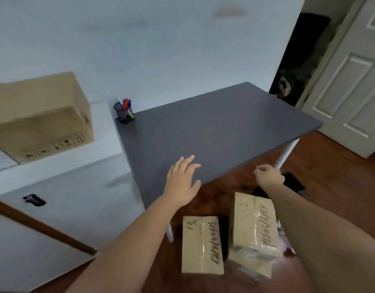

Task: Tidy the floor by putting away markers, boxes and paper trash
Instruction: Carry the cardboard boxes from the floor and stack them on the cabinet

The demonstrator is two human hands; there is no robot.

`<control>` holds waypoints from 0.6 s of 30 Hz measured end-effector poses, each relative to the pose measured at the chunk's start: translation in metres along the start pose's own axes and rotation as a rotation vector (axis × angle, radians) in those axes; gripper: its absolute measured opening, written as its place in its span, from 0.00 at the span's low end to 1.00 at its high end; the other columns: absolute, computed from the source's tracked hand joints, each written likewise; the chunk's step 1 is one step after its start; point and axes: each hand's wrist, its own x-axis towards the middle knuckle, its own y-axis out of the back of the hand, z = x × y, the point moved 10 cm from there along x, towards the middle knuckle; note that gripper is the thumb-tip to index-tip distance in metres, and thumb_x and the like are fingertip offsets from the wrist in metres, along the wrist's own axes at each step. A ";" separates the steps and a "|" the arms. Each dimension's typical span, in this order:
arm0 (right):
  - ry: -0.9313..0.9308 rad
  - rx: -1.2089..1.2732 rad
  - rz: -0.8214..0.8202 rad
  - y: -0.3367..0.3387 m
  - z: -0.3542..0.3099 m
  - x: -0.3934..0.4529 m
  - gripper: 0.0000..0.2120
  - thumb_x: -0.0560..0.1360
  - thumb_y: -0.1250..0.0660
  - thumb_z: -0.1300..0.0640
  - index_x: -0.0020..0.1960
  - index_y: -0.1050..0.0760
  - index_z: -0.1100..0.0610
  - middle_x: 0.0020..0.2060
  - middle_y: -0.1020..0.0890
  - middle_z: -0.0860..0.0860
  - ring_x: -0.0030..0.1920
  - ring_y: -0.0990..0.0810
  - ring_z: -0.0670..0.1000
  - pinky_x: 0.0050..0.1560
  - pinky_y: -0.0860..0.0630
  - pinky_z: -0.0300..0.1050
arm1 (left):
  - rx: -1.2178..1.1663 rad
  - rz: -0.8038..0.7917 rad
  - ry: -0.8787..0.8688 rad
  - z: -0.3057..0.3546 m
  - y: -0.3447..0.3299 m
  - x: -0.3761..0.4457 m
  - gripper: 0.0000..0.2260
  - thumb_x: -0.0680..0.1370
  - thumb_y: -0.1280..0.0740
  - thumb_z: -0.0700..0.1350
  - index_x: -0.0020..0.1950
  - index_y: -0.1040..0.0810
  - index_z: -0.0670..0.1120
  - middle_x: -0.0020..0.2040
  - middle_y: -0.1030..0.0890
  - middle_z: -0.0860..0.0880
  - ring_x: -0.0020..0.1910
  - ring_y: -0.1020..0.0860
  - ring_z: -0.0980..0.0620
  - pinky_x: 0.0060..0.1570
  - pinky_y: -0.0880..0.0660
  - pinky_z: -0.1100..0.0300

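Observation:
Two taped cardboard boxes with handwritten numbers lie on the wooden floor below me: a flat one (202, 244) and a taller one (253, 227) to its right. My left hand (182, 181) hovers flat with fingers spread over the near edge of the dark grey table (220, 127), holding nothing. My right hand (268, 174) is past the table's front edge, above the floor, fingers curled loosely with nothing seen in them. A black mesh cup with coloured markers (124, 112) stands at the table's far left corner.
A large cardboard box (40, 117) rests on a white surface (72, 195) at the left. A white panelled door (349, 81) stands open at the right beside a dark closet. A dark object (293, 182) lies on the floor under the table's edge, near a white table leg (287, 153).

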 end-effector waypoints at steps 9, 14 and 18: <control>-0.218 -0.057 -0.341 -0.002 0.242 0.036 0.08 0.74 0.35 0.56 0.48 0.22 0.61 0.49 0.19 0.59 0.47 0.21 0.59 0.39 0.23 0.46 | -0.058 -0.419 0.228 0.080 -0.230 -0.038 0.24 0.78 0.34 0.50 0.73 0.32 0.54 0.80 0.44 0.51 0.79 0.45 0.45 0.76 0.43 0.48; -0.274 -0.064 -0.394 -0.067 0.320 0.060 0.18 0.75 0.34 0.54 0.64 0.24 0.58 0.58 0.20 0.60 0.56 0.21 0.61 0.57 0.23 0.49 | -0.072 -0.578 0.459 0.041 -0.350 -0.054 0.24 0.78 0.33 0.49 0.74 0.31 0.49 0.79 0.41 0.48 0.77 0.40 0.44 0.74 0.40 0.50; -0.338 -0.066 -0.449 -0.137 0.389 0.077 0.26 0.76 0.35 0.51 0.72 0.31 0.57 0.69 0.26 0.56 0.65 0.25 0.59 0.59 0.29 0.45 | -0.167 -0.671 0.669 0.006 -0.451 -0.078 0.27 0.78 0.33 0.50 0.75 0.33 0.46 0.77 0.40 0.46 0.74 0.36 0.43 0.72 0.37 0.51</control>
